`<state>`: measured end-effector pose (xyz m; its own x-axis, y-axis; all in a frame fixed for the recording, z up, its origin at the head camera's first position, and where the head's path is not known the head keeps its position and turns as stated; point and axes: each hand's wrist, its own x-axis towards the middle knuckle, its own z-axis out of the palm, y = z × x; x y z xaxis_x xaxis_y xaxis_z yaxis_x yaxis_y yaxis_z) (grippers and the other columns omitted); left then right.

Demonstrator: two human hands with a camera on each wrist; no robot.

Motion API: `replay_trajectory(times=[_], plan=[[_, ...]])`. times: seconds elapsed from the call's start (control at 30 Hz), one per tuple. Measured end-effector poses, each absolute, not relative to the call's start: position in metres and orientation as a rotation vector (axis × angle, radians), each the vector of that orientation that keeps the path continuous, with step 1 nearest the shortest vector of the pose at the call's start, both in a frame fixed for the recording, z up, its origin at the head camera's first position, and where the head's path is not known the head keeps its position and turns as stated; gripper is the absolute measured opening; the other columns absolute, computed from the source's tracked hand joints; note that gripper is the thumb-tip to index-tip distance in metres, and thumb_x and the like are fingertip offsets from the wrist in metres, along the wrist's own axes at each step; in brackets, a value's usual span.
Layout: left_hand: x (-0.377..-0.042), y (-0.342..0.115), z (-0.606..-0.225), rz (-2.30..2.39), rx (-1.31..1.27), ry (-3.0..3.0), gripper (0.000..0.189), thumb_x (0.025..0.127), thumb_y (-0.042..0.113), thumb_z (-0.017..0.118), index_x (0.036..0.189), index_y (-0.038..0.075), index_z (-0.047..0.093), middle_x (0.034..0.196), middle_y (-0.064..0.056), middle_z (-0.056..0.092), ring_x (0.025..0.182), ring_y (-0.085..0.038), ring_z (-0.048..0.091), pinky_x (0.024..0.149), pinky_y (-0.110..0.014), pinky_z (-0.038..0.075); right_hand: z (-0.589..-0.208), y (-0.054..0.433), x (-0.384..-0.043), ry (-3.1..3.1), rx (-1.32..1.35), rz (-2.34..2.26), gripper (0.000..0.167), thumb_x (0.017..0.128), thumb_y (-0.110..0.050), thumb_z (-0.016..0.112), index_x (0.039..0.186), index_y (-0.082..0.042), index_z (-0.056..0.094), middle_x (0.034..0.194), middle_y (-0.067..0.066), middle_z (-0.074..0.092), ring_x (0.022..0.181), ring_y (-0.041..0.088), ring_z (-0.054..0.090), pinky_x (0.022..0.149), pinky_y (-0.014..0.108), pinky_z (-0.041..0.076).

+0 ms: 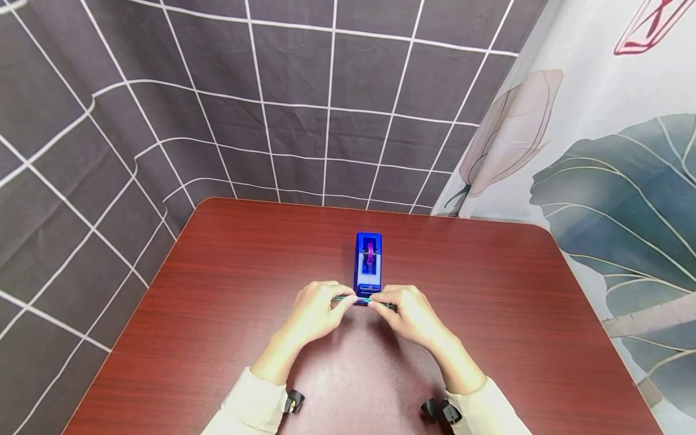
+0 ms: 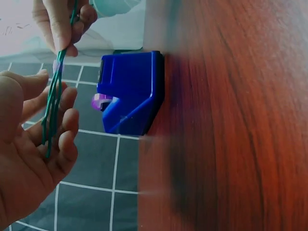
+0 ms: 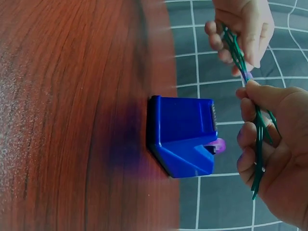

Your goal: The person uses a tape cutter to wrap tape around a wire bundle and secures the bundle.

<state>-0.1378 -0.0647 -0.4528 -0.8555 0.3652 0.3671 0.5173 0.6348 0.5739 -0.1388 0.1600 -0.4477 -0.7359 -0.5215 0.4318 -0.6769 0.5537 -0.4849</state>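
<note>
A bundle of thin green wires [image 3: 260,139] is held between the two hands, just in front of a blue tape dispenser [image 1: 369,260]. Purple tape [image 3: 247,75] shows around the bundle's middle. My right hand [image 3: 284,144] pinches the wires beside that tape with thumb and index finger, their loose ends lying across its curled fingers. On the other side, my left hand [image 2: 33,130] holds the bundle between thumb and fingers, and the wire ends [image 2: 50,120] spread over its fingers. A purple tape roll [image 1: 370,254] sits inside the dispenser.
The dispenser stands on a reddish-brown wooden table [image 1: 244,260]. Behind and to the left hangs a dark grey curtain [image 1: 293,127] with white grid lines. A white curtain with large leaf prints [image 1: 614,181] hangs on the right.
</note>
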Motion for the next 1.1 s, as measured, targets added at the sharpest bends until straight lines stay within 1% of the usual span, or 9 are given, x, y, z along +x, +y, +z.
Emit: replay_trajectory(times=[0.1, 0.27, 0.37, 0.53, 0.7, 0.9, 0.97, 1.1], plan=[[-0.138, -0.067, -0.454, -1.045, -0.736, -2.647, 0.009, 0.093, 0.024, 0.073, 0.094, 0.018, 0.080, 0.084, 0.008, 0.072, 0.071, -0.009, 0.063, 0.065, -0.033, 0.051, -0.448, 0.160, -0.138, -2.564, 0.996, 0.960, 0.004, 0.088, -0.009, 0.078, 0.091, -0.008, 0.079, 0.075, -0.006, 0.065, 0.062, 0.001, 0.048, 0.056, 0.021, 0.043], [-0.139, -0.070, -0.457, -1.097, -0.751, -2.631, 0.007, 0.090, 0.020, 0.077, 0.094, 0.015, 0.081, 0.081, 0.009, 0.069, 0.063, -0.003, 0.053, 0.060, -0.026, 0.045, -0.450, 0.163, -0.137, -2.618, 0.956, 0.989, 0.006, 0.088, -0.011, 0.078, 0.093, -0.010, 0.076, 0.076, -0.008, 0.063, 0.061, 0.000, 0.048, 0.055, 0.021, 0.042], [-0.139, -0.071, -0.458, -1.124, -0.733, -2.626, 0.006, 0.088, 0.018, 0.079, 0.093, 0.014, 0.081, 0.082, 0.008, 0.070, 0.063, -0.002, 0.053, 0.060, -0.025, 0.045, -0.450, 0.165, -0.137, -2.630, 0.940, 0.995, 0.005, 0.088, -0.008, 0.077, 0.093, -0.008, 0.076, 0.076, -0.009, 0.062, 0.061, 0.000, 0.048, 0.055, 0.021, 0.043], [-0.139, -0.073, -0.458, -1.145, -0.701, -2.647, 0.007, 0.085, 0.016, 0.082, 0.092, 0.014, 0.080, 0.082, 0.008, 0.070, 0.064, -0.005, 0.054, 0.061, -0.025, 0.045, -0.452, 0.168, -0.139, -2.640, 0.944, 1.031, 0.005, 0.087, -0.003, 0.077, 0.091, -0.006, 0.076, 0.077, -0.007, 0.065, 0.067, 0.002, 0.054, 0.060, 0.023, 0.048], [-0.140, -0.075, -0.465, -1.126, -0.676, -2.679, 0.008, 0.083, 0.018, 0.084, 0.089, 0.014, 0.080, 0.080, 0.008, 0.069, 0.065, -0.006, 0.056, 0.063, -0.028, 0.046, -0.456, 0.170, -0.139, -2.672, 0.934, 1.059, 0.008, 0.086, -0.001, 0.077, 0.086, -0.008, 0.075, 0.076, -0.007, 0.064, 0.068, 0.002, 0.054, 0.061, 0.025, 0.049], [-0.143, -0.080, -0.475, -1.080, -0.635, -2.732, 0.008, 0.080, 0.016, 0.086, 0.084, 0.015, 0.079, 0.080, 0.007, 0.070, 0.073, -0.013, 0.065, 0.070, -0.034, 0.050, -0.462, 0.173, -0.140, -2.784, 0.936, 0.998, 0.009, 0.090, -0.002, 0.074, 0.085, -0.009, 0.073, 0.078, -0.007, 0.064, 0.070, 0.004, 0.055, 0.064, 0.026, 0.050], [-0.142, -0.081, -0.477, -1.026, -0.602, -2.775, 0.008, 0.079, 0.018, 0.086, 0.082, 0.017, 0.078, 0.080, 0.007, 0.070, 0.076, -0.014, 0.067, 0.069, -0.035, 0.051, -0.464, 0.175, -0.141, -2.815, 0.953, 0.974, 0.009, 0.090, -0.001, 0.073, 0.085, -0.009, 0.073, 0.079, -0.006, 0.066, 0.072, 0.005, 0.057, 0.066, 0.027, 0.051], [-0.139, -0.080, -0.480, -0.879, -0.557, -2.879, 0.011, 0.079, 0.025, 0.086, 0.077, 0.023, 0.076, 0.079, 0.010, 0.070, 0.079, -0.018, 0.066, 0.069, -0.037, 0.050, -0.468, 0.176, -0.140, -2.882, 0.966, 0.949, 0.012, 0.090, -0.001, 0.073, 0.082, -0.010, 0.072, 0.079, -0.007, 0.066, 0.073, 0.005, 0.058, 0.068, 0.029, 0.052]])
